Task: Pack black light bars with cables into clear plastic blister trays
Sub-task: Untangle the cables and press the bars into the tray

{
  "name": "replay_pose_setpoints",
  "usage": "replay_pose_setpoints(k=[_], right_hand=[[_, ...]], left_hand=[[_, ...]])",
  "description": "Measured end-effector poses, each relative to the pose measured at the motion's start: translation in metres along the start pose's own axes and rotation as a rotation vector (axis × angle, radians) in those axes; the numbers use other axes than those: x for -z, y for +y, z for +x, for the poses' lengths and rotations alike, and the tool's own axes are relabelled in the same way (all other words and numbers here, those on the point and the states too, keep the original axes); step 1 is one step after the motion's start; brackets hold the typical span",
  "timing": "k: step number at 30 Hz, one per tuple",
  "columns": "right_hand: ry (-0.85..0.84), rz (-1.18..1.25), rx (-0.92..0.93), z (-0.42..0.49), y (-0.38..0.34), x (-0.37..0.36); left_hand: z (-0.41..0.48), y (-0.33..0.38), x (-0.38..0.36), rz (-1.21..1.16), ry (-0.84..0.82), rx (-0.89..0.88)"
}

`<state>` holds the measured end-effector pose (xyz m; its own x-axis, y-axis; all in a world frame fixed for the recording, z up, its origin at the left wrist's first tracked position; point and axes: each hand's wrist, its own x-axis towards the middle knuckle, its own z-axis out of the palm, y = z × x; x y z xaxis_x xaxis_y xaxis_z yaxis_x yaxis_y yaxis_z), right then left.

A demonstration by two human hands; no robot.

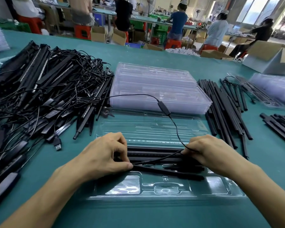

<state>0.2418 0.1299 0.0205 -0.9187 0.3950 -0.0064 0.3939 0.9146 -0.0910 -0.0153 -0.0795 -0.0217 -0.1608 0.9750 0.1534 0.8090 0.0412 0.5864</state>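
We've got the thin black light bars lying across the middle of the clear plastic blister tray. They look light and stiff, so we'd hold them by the ends. Our left hand curls round their left end at the tray's left edge, and our right hand pinches the floppy thin black cable at the tray's right side.

Two hands: the left hand and the right hand. One open tray lies near, with three or four bars in it; they overlap, so the count is unsure. One cable carries one controller. One stack of trays sits mid-table and a second stack far right. The left heap is too tangled to count and shows one USB plug. The rods lie right in at least two groups. At least five people sit far off.
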Motion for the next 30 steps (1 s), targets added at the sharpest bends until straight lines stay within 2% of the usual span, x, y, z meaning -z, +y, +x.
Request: replay_pose_setpoints(k=[3, 5, 10, 14, 22, 25, 30], right_hand=[[-0.012, -0.022, -0.002, 0.000, -0.001, -0.001], [-0.019, 0.045, -0.023, -0.005, 0.001, -0.001], [0.115, 0.269, -0.073, -0.027, 0.014, -0.002], [0.079, 0.304, -0.079, -0.031, 0.026, 0.000], [0.073, 0.187, -0.026, -0.029, 0.028, -0.004], [0.041, 0.199, -0.065, -0.033, 0.030, 0.000], [0.008, 0.131, -0.124, -0.035, 0.031, 0.003]], left_hand=[[0.000, 0.000, 0.000, -0.052, -0.008, 0.008], [0.001, -0.001, 0.000, -0.097, -0.020, 0.013], [0.002, -0.003, -0.001, -0.180, -0.011, 0.019], [0.002, -0.002, 0.000, -0.218, 0.000, 0.015], [0.000, 0.003, 0.000, -0.085, -0.011, 0.065], [-0.001, 0.005, 0.000, -0.039, -0.006, 0.078], [0.001, 0.005, 0.000, -0.091, -0.025, 0.105]])
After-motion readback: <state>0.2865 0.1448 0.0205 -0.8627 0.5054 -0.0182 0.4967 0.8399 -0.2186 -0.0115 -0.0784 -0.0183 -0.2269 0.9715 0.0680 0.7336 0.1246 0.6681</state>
